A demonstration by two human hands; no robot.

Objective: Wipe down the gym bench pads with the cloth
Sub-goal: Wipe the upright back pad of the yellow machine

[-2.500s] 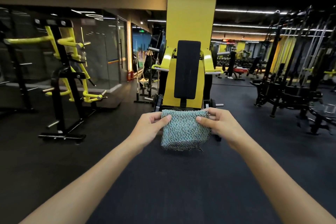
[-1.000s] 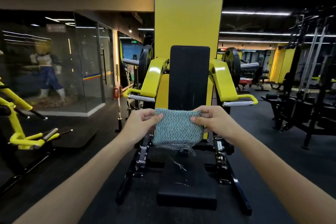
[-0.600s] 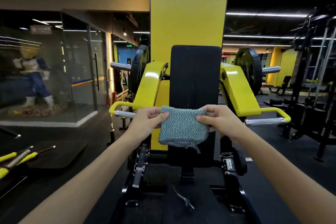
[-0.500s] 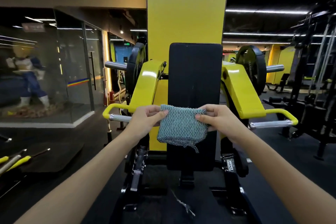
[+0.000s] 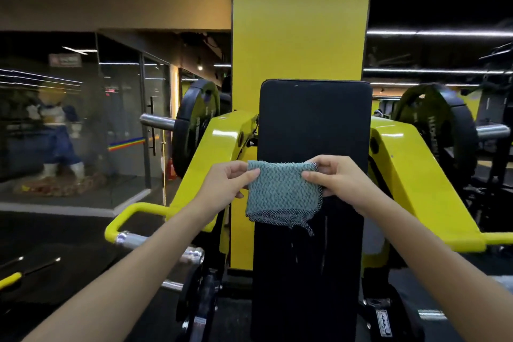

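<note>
A folded teal knitted cloth [image 5: 283, 193] hangs in front of the upright black back pad [image 5: 313, 125] of a yellow press machine. My left hand [image 5: 227, 183] pinches the cloth's upper left edge. My right hand [image 5: 336, 178] pinches its upper right edge. The cloth is stretched between both hands at about mid-height of the pad; whether it touches the pad I cannot tell. Loose threads dangle from its lower right corner. The seat pad lies below the frame and is hidden.
Yellow machine arms [image 5: 213, 164] flank the pad, each with a black weight plate [image 5: 194, 125] and a chrome-tipped handle [image 5: 130, 237]. A yellow pillar [image 5: 299, 22] stands behind. A glass wall [image 5: 83, 125] with a figure statue is at left; dark racks stand at right.
I have walked up to the machine, so the back pad now fills the centre of the view. Both hands keep the same pinch on the cloth and have lifted it slightly.
</note>
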